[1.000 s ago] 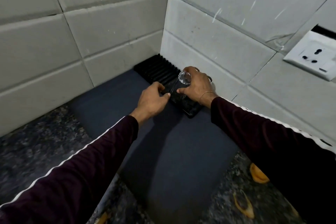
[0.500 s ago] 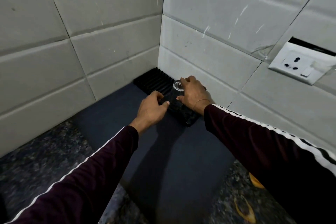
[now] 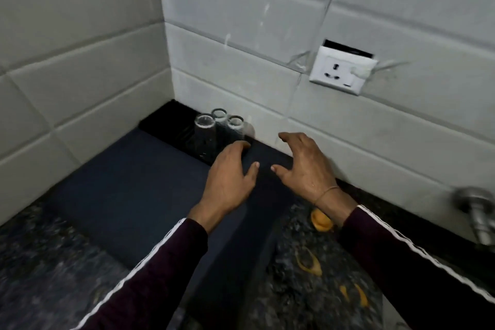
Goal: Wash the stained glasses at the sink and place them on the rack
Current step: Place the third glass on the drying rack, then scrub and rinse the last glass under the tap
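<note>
Three clear glasses stand upright and close together on the black ribbed rack (image 3: 163, 122) in the wall corner: the front glass (image 3: 205, 136), the back glass (image 3: 220, 115) and the right glass (image 3: 235, 127). My left hand (image 3: 230, 171) hovers just in front of them with fingers spread, its fingertips near the rack's edge, holding nothing. My right hand (image 3: 305, 166) is to the right of the glasses, fingers spread and loosely bent, also holding nothing.
A dark blue mat (image 3: 128, 185) covers the counter in front of the rack. Speckled granite counter (image 3: 308, 289) with orange marks lies on both sides. A white wall socket (image 3: 342, 71) sits on the tiled wall, and a metal tap (image 3: 476, 211) juts out at far right.
My right hand has let go of the glass it was setting on the rack, and both hands have drawn back from the glasses. The view has swung to the right.
</note>
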